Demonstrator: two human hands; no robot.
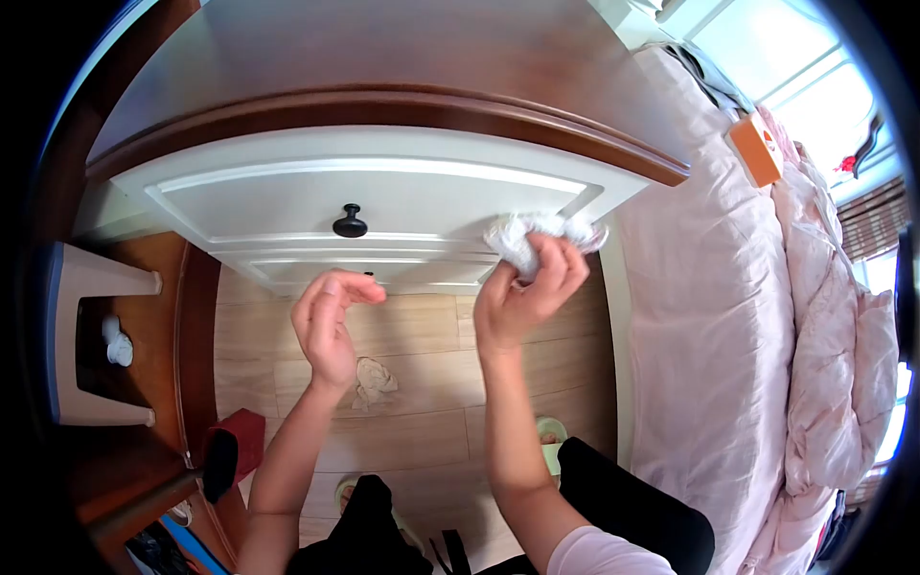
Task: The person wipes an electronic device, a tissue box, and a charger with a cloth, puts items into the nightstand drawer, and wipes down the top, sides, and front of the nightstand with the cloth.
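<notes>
My right hand (532, 287) grips a crumpled white cloth (522, 240) against the right end of a white drawer front (278, 196). The cloth covers part of the drawer's raised trim. My left hand (329, 321) hangs in the air below the drawer's round black knob (351, 222), its fingers curved, apart from the thumb and holding nothing. Above the drawer is the dresser's dark brown wooden top (383, 57). On the wood floor (422, 422), beyond my left wrist, lies a crumpled beige cloth (374, 381).
A bed with pale pink bedding (704, 316) runs along the right side, with an orange box (756, 150) on it. At the left are a light-coloured stool (69, 326), brown wooden furniture (158, 335) and a dark red item (246, 443). My feet are below.
</notes>
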